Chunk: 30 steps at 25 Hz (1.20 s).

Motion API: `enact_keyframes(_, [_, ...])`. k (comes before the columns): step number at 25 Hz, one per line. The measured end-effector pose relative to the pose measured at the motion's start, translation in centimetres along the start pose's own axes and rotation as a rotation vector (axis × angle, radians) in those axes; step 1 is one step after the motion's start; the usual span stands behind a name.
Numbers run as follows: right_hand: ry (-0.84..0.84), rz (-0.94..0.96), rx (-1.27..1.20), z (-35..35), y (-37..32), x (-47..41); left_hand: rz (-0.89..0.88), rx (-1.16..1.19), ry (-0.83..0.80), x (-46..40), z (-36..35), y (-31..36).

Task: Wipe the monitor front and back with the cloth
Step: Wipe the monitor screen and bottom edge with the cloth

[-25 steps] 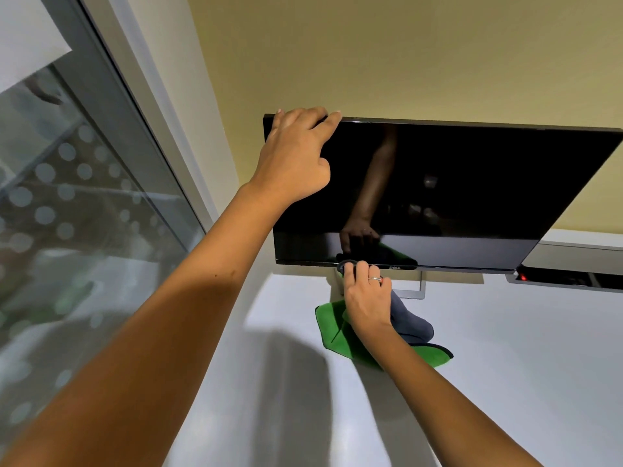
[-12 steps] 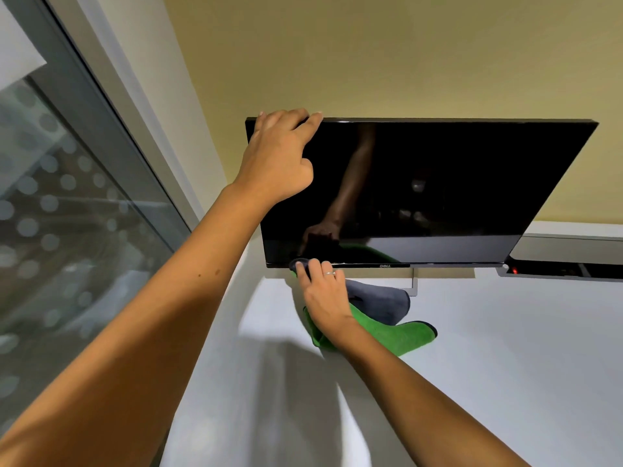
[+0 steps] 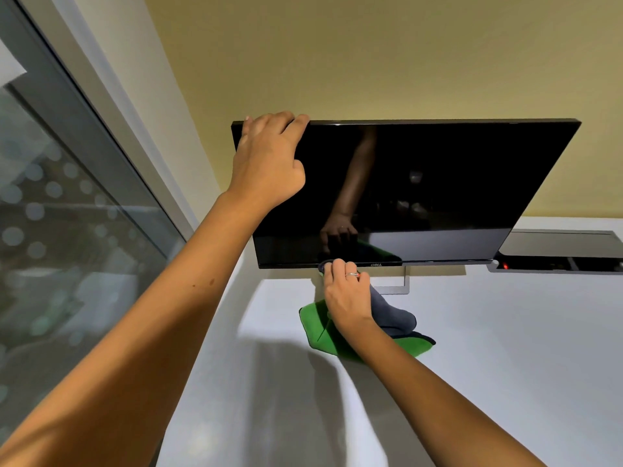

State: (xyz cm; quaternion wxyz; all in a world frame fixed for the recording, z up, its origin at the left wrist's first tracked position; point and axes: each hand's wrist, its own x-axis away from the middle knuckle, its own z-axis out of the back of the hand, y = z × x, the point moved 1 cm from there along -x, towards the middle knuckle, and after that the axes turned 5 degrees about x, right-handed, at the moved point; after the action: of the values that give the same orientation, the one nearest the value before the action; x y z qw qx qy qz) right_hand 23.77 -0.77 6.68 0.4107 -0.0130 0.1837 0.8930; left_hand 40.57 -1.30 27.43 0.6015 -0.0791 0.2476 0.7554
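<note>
Steadying the monitor (image 3: 421, 183) is the left hand (image 3: 269, 163), which sits at the screen's upper left corner, about the eleven o'clock point of the panel, with its fingers hooked over the top edge and the thumb lying against the dark glass. The monitor stands upright on a thin metal stand (image 3: 401, 287) on the pale counter (image 3: 505, 382), close to a yellow wall, its screen dark and switched off.

The right hand (image 3: 347, 298) works at the bottom bezel, around the seven o'clock point of the panel, just left of the maker's logo. Its fingers are curled round a bunched part of the cloth (image 3: 391, 318) and press it against the lower edge; the rest of the cloth, grey on one face and green on the other, trails down onto the counter below the hand.

As a judgement, the front is being wiped and the work has reached its lower border. Whether the glass above has been gone over cannot be told from the dark reflective surface. The back of the monitor faces the wall and is hidden, so nothing shows that it has been cleaned; that half of the task most likely remains, and it would call for turning the monitor or reaching behind it.

At three o'clock from the monitor a dark flat device (image 3: 559, 252) with a small red light lies on the counter. A window (image 3: 67, 214) fills the nine o'clock side.
</note>
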Motion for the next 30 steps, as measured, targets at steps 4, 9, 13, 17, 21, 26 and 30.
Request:
enact_keyframes(4, [-0.006, -0.061, 0.031, -1.0, 2.9, 0.7, 0.011, -0.023, 0.019, -0.5, -0.4, 1.0])
enact_keyframes(9, [-0.03, -0.129, 0.037, -1.9, 5.7, 1.4, -0.036, -0.031, -0.04, -1.6, -1.6, 4.0])
enact_keyframes(13, [-0.062, -0.186, 0.038, -2.5, 8.3, 2.0, -0.075, -0.049, -0.084, -2.6, -2.6, 6.5])
enact_keyframes(17, [-0.088, -0.219, 0.023, -3.3, 11.1, 2.5, -0.119, -0.077, -0.106, -3.5, -3.9, 9.1])
enact_keyframes(21, [-0.104, -0.246, 0.005, -3.8, 13.3, 2.9, -0.158, -0.101, -0.131, -4.3, -5.1, 11.7])
enact_keyframes(26, [-0.144, -0.284, -0.026, -4.4, 17.2, 3.7, -0.185, -0.105, -0.147, -5.4, -6.8, 15.8])
enact_keyframes(30, [-0.182, -0.284, -0.032, -5.1, 20.1, 4.1, -0.197, -0.111, -0.158, -6.2, -8.1, 18.6])
